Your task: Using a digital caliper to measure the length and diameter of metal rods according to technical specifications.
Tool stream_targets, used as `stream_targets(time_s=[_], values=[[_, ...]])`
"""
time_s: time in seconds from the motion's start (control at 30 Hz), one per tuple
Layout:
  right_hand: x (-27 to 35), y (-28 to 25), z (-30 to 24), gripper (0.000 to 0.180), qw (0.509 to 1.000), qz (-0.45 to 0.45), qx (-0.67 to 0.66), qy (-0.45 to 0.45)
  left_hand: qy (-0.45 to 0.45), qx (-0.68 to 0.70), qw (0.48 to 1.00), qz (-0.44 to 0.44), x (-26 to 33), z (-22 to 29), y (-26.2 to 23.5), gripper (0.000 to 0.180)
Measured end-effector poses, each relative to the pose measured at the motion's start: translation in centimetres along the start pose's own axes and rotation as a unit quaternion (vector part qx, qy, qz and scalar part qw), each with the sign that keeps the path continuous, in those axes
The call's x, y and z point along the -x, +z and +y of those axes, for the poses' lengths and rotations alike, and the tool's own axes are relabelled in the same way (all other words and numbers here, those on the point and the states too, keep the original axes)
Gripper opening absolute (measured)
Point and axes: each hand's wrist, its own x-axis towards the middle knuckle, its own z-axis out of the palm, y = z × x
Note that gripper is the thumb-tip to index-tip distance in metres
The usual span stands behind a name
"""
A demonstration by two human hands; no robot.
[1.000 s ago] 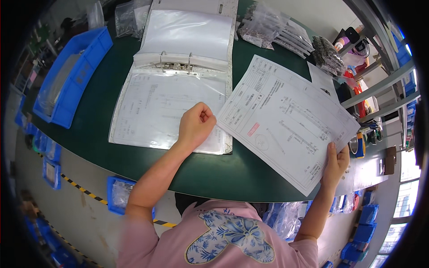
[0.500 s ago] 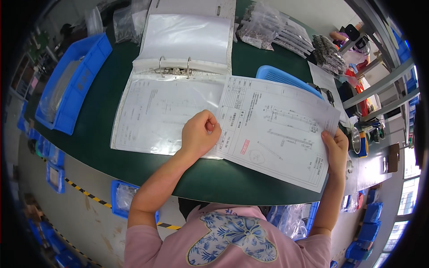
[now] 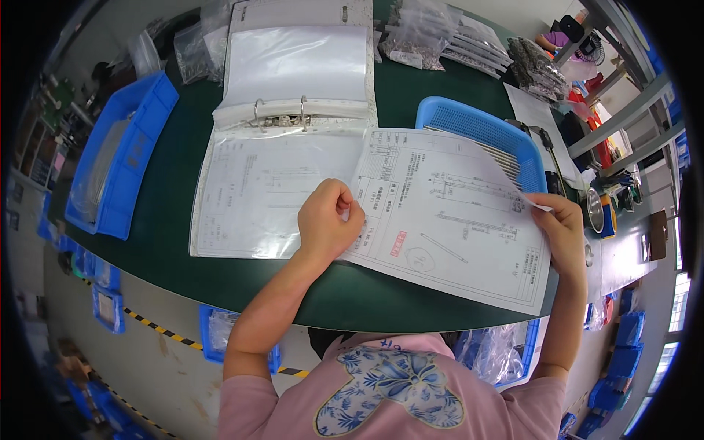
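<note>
- On the green bench top (image 3: 169, 198), smooth and matte, I have a printed sheet (image 3: 455, 220) at right of centre: thin white paper, line drawings of long slim parts, a red stamp, one hand-drawn loop. It sits at an angle, right side bowed up.
- Right hand (image 3: 561, 227): gripping the sheet, thumb and fingers pinched on its right edge, paper curling at the pinch.
- Left hand (image 3: 328, 218): loose fist, at the seam between sheet and binder. From my feed I can't tell if the fingers pin any paper.
- Binder (image 3: 315, 13): lies open left of the sheet, pale speckled cover, two arched metal rings (image 3: 303, 114). Glossy clear sleeves; the lower one shows a printed page (image 3: 249, 191). The sheet's left edge meets the binder's right side.
- Basket (image 3: 539, 169): light blue plastic, perforated wall, rounded corners, partly behind the sheet. Contents: slim straight rods (image 3: 504, 158), side by side.
- Tray (image 3: 143, 158): deeper blue, solid-walled, long, far left. Translucent plastic inside; can't make out more.
- Clear bags (image 3: 414, 55) of small parts: crinkled, back of bench, beyond the basket.
- Bowl (image 3: 594, 209): round, shiny metal, right of the right hand.
- Below the bench's near edge, right side: blue bin (image 3: 526, 352) with crumpled clear plastic (image 3: 495, 359).
</note>
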Motion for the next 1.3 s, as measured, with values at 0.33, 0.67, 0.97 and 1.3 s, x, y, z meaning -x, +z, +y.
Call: stream_targets(time_s=[0.33, 0.67, 0.97, 1.3], values=[[0.3, 0.2, -1.6, 0.025, 1.0, -0.015, 0.013, -0.022, 0.041, -0.017, 0.999, 0.028, -0.1, -0.3, -0.2, 0.013], [0.8, -0.1, -0.7, 0.02, 0.999, -0.019, 0.0, -0.039, 0.035, -0.005, 0.999, 0.031, 0.1, -0.2, -0.3, 0.015], [0.7, -0.1, -0.6, 0.018, 0.998, -0.057, 0.001, -0.025, 0.035, -0.022, 0.999, -0.01, 0.0, 0.1, -1.0, 0.024], [-0.3, 0.1, -1.1, 0.016, 0.994, -0.104, 0.028, 0.001, -0.001, -0.055, 0.997, -0.052, -0.7, 0.2, -1.1, 0.052]])
